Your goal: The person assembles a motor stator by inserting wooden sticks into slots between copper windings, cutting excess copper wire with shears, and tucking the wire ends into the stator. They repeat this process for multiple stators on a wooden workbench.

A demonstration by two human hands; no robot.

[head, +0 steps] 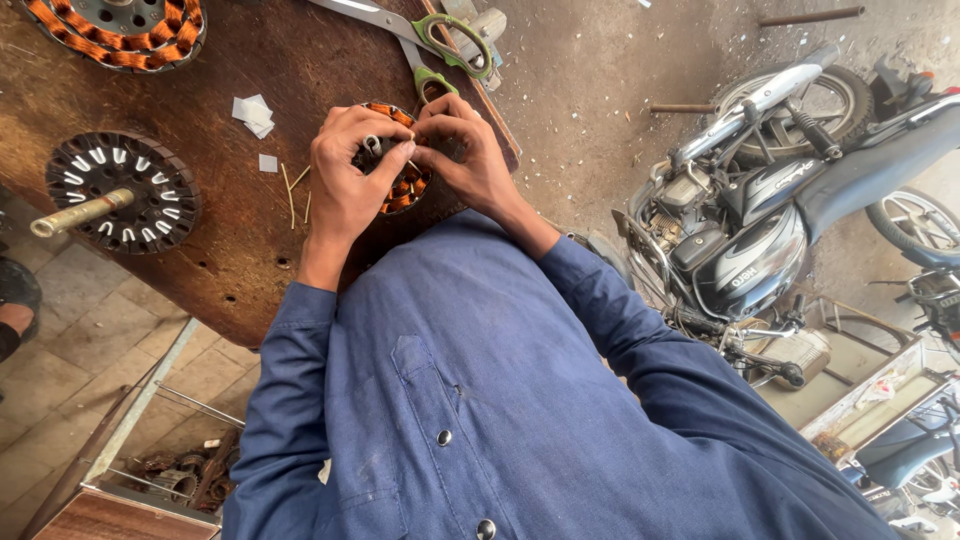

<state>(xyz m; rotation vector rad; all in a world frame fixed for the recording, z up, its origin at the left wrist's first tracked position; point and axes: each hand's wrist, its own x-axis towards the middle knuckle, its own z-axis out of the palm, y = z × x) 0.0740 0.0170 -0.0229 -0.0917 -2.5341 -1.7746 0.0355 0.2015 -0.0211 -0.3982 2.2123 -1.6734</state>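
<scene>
both hands, left hand (345,180) and right hand (465,150), gripped the round copper-wound motor stator (405,185) lying flat between them, scissors just beyond.

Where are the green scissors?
In the head view, the green-handled scissors lie at the wooden table's top edge, just beyond both hands.

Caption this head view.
Both hands, left and right, work a copper-wound coil on a wooden table.

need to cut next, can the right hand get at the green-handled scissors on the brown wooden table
Probably yes: the green-handled scissors lie just beyond the right hand, nothing between them, though that hand now grips the copper-wound stator.
</scene>
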